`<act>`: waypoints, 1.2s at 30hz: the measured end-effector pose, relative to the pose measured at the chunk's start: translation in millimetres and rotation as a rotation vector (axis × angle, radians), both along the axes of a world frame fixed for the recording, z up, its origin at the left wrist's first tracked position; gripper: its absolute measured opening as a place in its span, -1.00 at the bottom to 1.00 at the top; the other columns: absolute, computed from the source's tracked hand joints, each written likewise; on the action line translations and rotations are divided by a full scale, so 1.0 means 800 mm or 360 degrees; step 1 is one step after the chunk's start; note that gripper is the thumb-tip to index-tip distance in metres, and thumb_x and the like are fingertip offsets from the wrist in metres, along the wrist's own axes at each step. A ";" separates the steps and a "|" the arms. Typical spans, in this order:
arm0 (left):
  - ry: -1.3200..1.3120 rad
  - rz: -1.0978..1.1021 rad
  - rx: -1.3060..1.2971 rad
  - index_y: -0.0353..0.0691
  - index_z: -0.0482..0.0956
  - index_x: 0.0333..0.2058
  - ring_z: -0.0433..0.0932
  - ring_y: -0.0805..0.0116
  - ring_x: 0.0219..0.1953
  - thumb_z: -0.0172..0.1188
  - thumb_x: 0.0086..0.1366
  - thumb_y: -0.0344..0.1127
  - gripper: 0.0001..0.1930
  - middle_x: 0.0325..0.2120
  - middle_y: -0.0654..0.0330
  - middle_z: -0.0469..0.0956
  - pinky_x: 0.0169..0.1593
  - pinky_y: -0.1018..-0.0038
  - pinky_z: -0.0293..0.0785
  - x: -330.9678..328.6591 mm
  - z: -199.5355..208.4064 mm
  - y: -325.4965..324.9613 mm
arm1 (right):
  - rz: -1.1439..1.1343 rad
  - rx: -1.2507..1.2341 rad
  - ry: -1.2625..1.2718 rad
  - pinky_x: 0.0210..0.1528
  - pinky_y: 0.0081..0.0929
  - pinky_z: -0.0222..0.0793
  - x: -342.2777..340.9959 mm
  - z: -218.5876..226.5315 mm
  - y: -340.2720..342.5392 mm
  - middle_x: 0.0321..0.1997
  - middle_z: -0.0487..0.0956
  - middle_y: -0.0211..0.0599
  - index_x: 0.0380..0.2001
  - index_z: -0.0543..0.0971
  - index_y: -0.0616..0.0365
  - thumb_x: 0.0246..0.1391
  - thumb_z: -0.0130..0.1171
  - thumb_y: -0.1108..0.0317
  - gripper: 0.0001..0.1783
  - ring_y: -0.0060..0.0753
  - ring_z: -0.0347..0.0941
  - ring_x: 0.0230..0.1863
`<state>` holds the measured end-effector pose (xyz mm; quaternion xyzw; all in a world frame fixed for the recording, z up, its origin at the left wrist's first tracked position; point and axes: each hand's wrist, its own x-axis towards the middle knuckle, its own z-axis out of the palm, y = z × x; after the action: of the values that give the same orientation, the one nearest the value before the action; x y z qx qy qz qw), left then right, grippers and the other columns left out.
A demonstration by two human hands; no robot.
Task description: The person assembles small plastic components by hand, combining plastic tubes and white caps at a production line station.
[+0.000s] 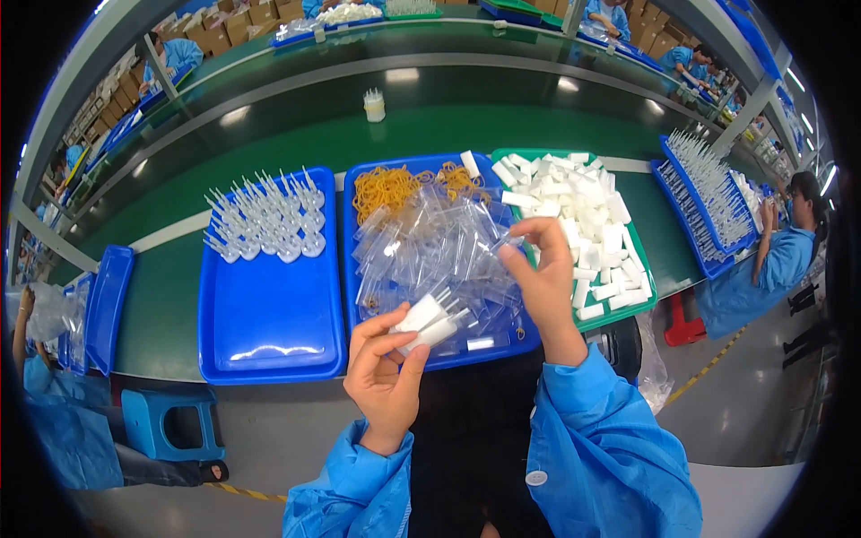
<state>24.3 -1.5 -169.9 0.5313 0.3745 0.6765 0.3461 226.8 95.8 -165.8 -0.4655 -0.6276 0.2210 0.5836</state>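
The white pieces (429,325) are gripped in the fingers of the left hand (386,366), above the near edge of the middle tray (491,355). Their long axis slants, with the thin tips directed up and right, toward the right hand (549,280). That hand is apart from them, thumb and forefinger bent close together beside the bags (421,242); whether it grips film cannot be determined. The bags lie heaped beyond and between both hands, overlapping one another, with rubber bands (384,193) behind. White blocks (587,215) fill the green tray (621,315) at right; nozzles (269,224) stand in the left tray (269,318).
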 end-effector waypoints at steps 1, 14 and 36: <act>-0.0008 -0.0005 -0.0023 -0.44 0.52 -0.22 0.43 0.09 0.11 0.22 0.15 -0.64 -0.81 -0.01 -0.02 0.36 0.03 0.34 0.58 0.003 0.003 0.000 | 0.0181 -0.0070 0.0508 -0.03 -0.46 0.29 -0.004 0.005 -0.005 -0.22 0.51 -0.42 -0.16 0.46 0.19 0.04 0.22 0.45 -0.72 -0.51 0.40 -0.13; 0.0579 0.0095 0.0195 -0.41 0.51 -0.05 0.38 0.15 0.10 0.25 0.12 -0.62 -0.63 0.01 0.05 0.27 0.09 0.33 0.47 0.010 0.003 0.001 | 0.1055 -0.0644 0.1298 -0.03 -0.51 0.29 -0.034 0.025 -0.068 -0.20 0.49 -0.35 -0.06 0.41 0.22 0.31 -0.04 0.26 -0.72 -0.50 0.47 -0.14; 0.0151 -0.0094 -0.0111 -0.33 0.56 -0.16 0.42 0.22 0.04 0.27 0.03 -0.66 -0.66 -0.08 0.07 0.35 0.06 0.39 0.41 0.019 0.021 0.003 | 0.1020 -0.0020 0.0727 -0.11 -0.29 0.45 -0.038 0.032 -0.075 -0.34 0.37 -0.26 -0.19 0.35 0.27 0.18 0.12 0.13 -0.61 -0.45 0.41 -0.39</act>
<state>39.4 0.6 -153.1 0.5612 0.3980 0.6266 0.3660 196.1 35.5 -139.9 -0.1884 -0.5936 0.4937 0.6069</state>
